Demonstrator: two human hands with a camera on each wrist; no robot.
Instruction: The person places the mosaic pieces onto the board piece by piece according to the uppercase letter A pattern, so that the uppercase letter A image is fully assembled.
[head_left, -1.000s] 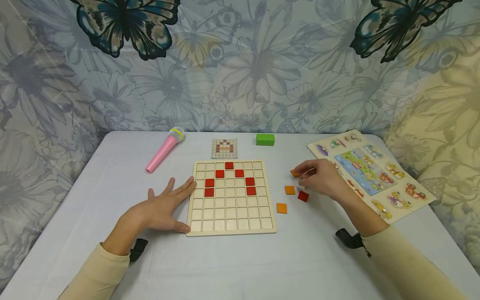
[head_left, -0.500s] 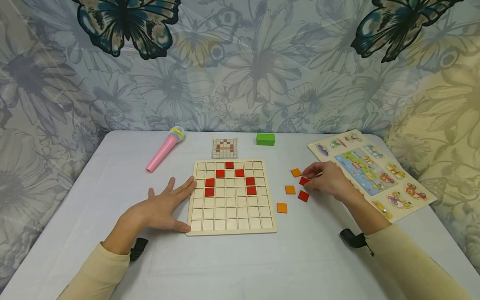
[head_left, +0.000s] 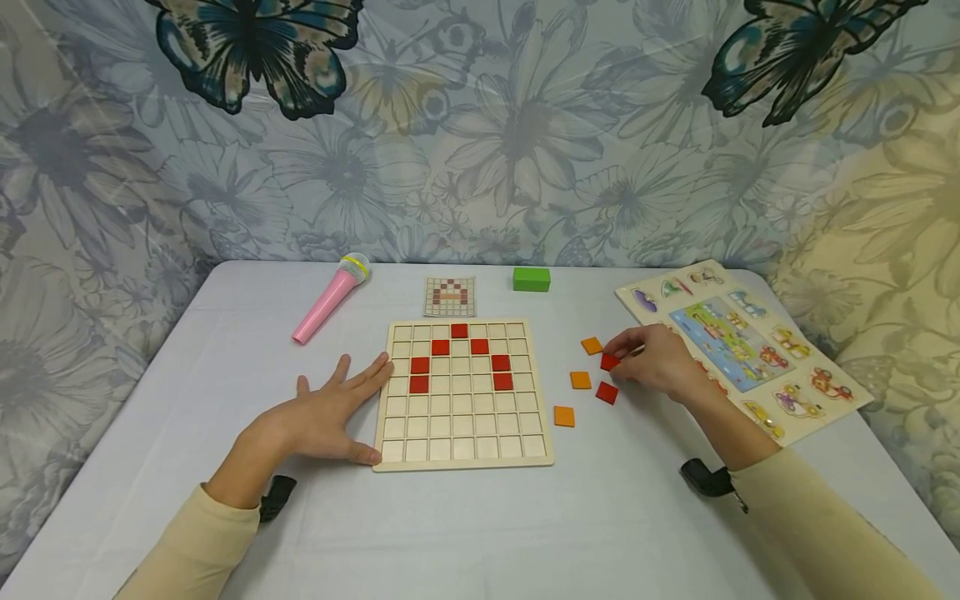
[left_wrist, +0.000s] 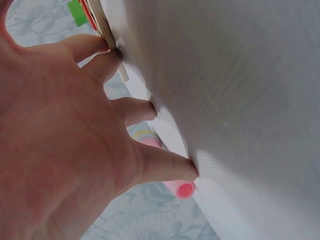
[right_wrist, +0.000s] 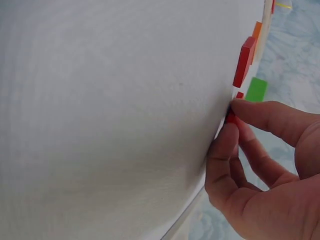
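Red tile (head_left: 610,362) sits directly at the fingertips of the right hand (head_left: 652,364), pinched between its thumb and curled forefinger; whether it is raised off the table (head_left: 480,533) at all, I cannot tell. The gap between those fingers is narrow, just the tile's own width.

A second red tile (head_left: 607,392) lies just nearer the person than these fingertips. One orange tile (head_left: 592,345) is just beyond and left of them, another orange tile (head_left: 581,380) a little further left, and a third orange tile (head_left: 564,416) left and nearer the person. To the right of the right hand is a picture puzzle (head_left: 742,354), its edge partly hidden by hand and wrist.

The left hand (head_left: 322,421) is spread wide and grips nothing; its thumb and forefinger touch the left edge of the grid board (head_left: 462,406), while its outer fingers rest on the table. The board reaches rightward from that hand, with seven red tiles set in its far half. Beyond the left hand lies a pink microphone (head_left: 326,307).
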